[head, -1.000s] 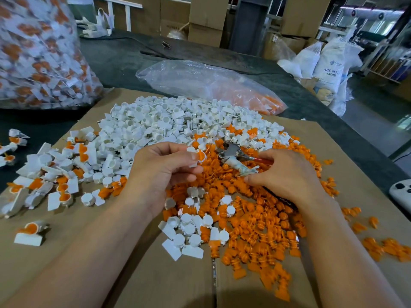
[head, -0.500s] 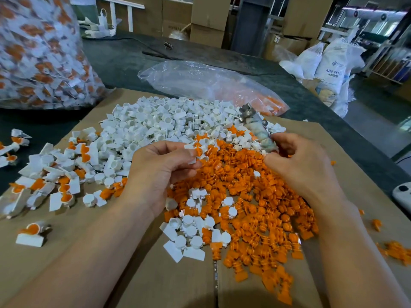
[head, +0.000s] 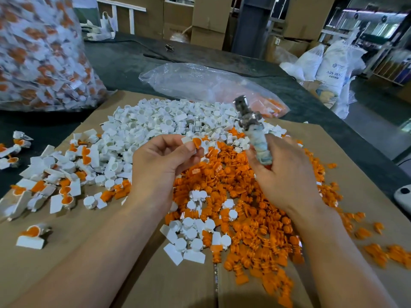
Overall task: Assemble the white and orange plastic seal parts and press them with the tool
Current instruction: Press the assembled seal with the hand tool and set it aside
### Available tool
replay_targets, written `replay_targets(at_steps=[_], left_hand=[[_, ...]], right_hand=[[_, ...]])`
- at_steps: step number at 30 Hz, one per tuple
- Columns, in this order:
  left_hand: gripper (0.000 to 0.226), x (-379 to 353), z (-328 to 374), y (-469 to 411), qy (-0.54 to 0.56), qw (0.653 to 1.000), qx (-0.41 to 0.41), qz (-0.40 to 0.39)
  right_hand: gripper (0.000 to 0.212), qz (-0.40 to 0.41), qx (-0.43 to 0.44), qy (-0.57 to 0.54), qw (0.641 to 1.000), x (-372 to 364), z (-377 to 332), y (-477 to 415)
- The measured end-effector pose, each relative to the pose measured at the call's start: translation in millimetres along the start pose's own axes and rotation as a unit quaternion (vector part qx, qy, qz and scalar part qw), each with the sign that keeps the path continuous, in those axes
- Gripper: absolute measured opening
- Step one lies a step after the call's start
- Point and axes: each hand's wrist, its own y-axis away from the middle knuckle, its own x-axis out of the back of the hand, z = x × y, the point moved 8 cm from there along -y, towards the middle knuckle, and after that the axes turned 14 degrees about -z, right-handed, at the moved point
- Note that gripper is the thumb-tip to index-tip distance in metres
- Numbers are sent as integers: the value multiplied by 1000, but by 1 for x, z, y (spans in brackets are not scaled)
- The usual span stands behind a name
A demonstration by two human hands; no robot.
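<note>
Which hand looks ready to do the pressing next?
Probably the right hand: it grips the metal tool upright. The left hand only pinches a white and orange seal part beside it.

This is a factory or warehouse work floor set up for hand assembly in bulk. Loose white parts (head: 160,121) and orange parts (head: 255,207) lie heaped in great numbers on a cardboard sheet (head: 66,252) spread over a dark bench (head: 124,61). A large clear bag (head: 40,54) packed with white-and-orange pieces stands at the far left. Behind the bench rise stacked cardboard boxes (head: 209,16). Printed white sacks (head: 333,65) sit at the right.
</note>
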Motion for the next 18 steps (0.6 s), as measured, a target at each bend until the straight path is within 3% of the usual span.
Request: replay_targets(at_steps=[5, 8, 18], left_hand=[[9, -4, 3, 0, -6, 999, -41, -3], [10, -3, 6, 1, -4, 998, -56, 3], [12, -2, 9, 1, 3, 997, -68, 37]], right_hand=[[18, -73, -1, -24, 997, -24, -5, -2], [28, -105, -3, -11, 994, -33, -8, -3], [38, -124, 23, -3, 992, -44, -23, -1]])
